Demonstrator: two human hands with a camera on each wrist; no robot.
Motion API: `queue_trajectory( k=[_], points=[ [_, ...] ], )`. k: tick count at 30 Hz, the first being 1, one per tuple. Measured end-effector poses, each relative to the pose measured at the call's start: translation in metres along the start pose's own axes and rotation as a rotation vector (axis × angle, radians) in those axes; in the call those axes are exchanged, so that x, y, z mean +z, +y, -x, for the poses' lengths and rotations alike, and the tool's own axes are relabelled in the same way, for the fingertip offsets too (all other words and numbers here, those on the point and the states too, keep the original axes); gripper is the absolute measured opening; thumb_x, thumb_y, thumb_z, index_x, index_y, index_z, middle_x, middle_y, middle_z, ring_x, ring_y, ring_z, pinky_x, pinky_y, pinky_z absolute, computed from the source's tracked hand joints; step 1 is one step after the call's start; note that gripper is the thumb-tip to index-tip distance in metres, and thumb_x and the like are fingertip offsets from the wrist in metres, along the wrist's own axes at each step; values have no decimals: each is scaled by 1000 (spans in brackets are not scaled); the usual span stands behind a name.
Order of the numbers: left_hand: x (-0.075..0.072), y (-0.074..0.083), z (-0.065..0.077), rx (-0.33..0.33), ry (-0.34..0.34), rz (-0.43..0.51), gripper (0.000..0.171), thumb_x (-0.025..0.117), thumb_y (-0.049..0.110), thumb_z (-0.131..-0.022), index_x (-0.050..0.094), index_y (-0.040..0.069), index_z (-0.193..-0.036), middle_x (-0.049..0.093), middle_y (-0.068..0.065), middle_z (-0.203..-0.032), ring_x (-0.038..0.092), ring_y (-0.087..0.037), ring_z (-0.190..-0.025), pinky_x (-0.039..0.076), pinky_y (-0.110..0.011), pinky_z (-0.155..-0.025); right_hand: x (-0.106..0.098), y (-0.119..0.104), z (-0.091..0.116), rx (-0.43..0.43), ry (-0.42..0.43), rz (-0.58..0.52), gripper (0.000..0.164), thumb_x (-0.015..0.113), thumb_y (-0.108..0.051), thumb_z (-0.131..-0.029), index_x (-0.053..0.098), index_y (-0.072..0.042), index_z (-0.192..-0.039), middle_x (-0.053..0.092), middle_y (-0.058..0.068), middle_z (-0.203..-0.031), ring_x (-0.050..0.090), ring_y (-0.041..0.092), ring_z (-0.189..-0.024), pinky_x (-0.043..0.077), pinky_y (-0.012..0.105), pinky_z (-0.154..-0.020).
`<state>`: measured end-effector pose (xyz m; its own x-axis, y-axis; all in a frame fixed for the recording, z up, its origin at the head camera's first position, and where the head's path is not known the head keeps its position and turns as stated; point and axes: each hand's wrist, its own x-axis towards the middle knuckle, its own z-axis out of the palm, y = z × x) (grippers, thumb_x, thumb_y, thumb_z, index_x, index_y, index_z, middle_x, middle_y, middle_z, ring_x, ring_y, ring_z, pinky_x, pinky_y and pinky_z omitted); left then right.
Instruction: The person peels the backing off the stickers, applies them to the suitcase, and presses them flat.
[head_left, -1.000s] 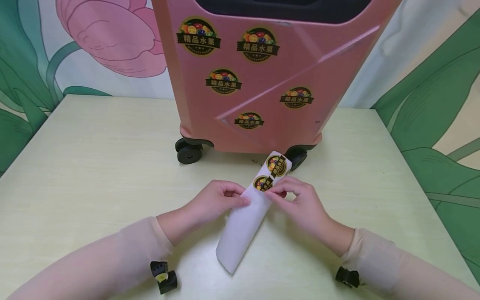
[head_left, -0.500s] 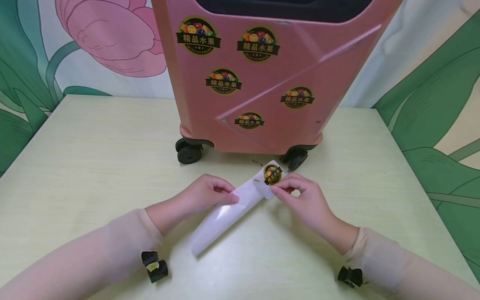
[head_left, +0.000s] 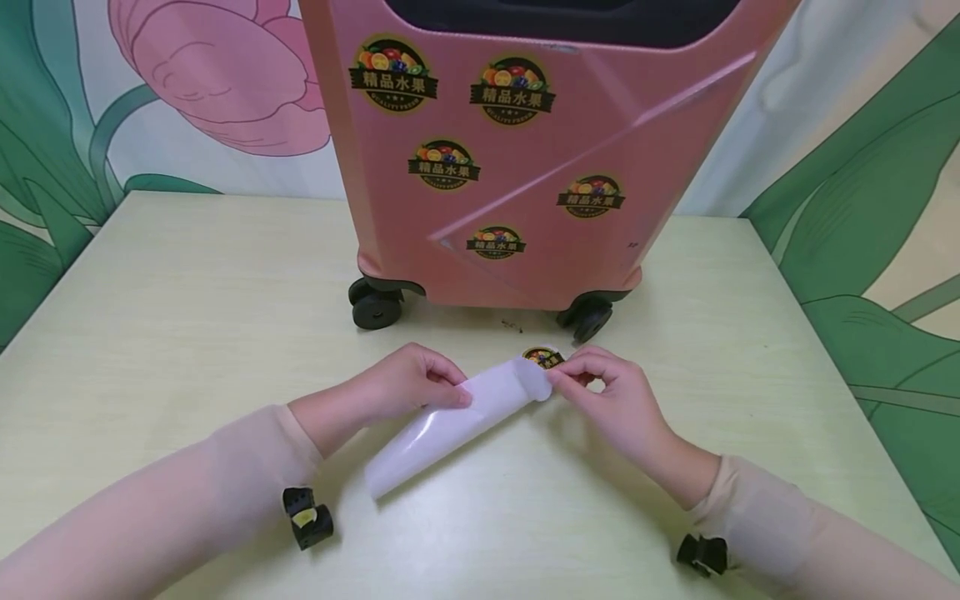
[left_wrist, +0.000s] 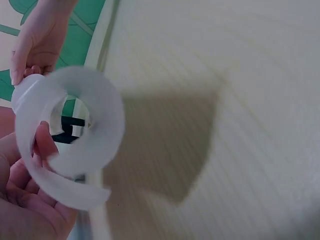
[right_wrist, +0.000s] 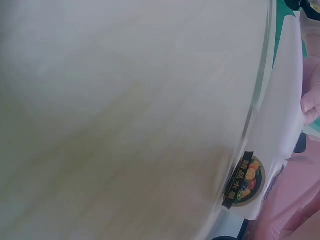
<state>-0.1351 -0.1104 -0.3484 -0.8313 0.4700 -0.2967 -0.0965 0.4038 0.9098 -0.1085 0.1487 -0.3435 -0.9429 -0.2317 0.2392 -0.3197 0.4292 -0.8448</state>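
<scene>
A white sheet of sticker paper [head_left: 457,429], rolled into a loose tube, is gripped by my left hand [head_left: 393,392] with the thumb on top. In the left wrist view the tube [left_wrist: 107,120] shows end-on as a spiral. Its far right end bends over, and a round black fruit sticker [head_left: 543,357] pokes out behind that bend. My right hand [head_left: 611,400] pinches at the sticker's edge with thumb and index finger. Seen from the right wrist, the sticker [right_wrist: 246,181] sits at the end of the white paper, its fruit picture facing out.
A pink suitcase [head_left: 525,275] stands on the pale wooden table [head_left: 187,292] behind the hands, with several matching fruit stickers on its front. Black wheels [head_left: 377,308] hold it up. A wall with painted leaves and a pink flower [head_left: 217,75] rises behind.
The paper tube has swung flatter, its near end moving left, and its right end has bent over. Of two stickers showing on it earlier, one now shows partly. The left hand shifted left.
</scene>
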Motion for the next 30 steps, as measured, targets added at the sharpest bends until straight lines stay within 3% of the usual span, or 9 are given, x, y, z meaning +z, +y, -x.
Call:
queue_trajectory(
  k=[4, 11, 20, 30],
  points=[
    [-2, 0, -1, -9, -15, -18, 15, 73, 8, -79, 71, -2, -90, 63, 4, -69, 51, -8, -63, 42, -22, -59, 0, 1, 0, -18, 11, -6, 3, 72, -8, -81, 73, -5, -82, 61, -1, -78, 53, 12, -73, 45, 22, -67],
    [-7, -3, -5, 8, -35, -140, 15, 74, 11, -78, 73, 3, -90, 62, 3, -71, 52, -11, -69, 43, -24, -64, 0, 0, 0, -29, 14, -37, 3, 72, -7, -81, 72, -3, -82, 62, 0, -78, 53, 12, -73, 45, 20, -67],
    [-10, -1, -13, 94, -37, -344, 10, 74, 12, -78, 75, 7, -87, 64, 4, -75, 52, -11, -72, 44, -24, -66, 0, 0, 0, -16, 11, -14, 4, 72, -8, -81, 72, -4, -81, 64, 0, -79, 53, 12, -72, 46, 23, -67],
    [-8, 6, -18, 152, -21, -501, 20, 73, 14, -79, 74, 9, -99, 69, 1, -92, 57, -13, -83, 46, -27, -77, 1, -2, -2, -9, 24, -2, 5, 72, -6, -81, 70, -2, -79, 63, 1, -80, 53, 12, -73, 46, 24, -67]
  ],
)
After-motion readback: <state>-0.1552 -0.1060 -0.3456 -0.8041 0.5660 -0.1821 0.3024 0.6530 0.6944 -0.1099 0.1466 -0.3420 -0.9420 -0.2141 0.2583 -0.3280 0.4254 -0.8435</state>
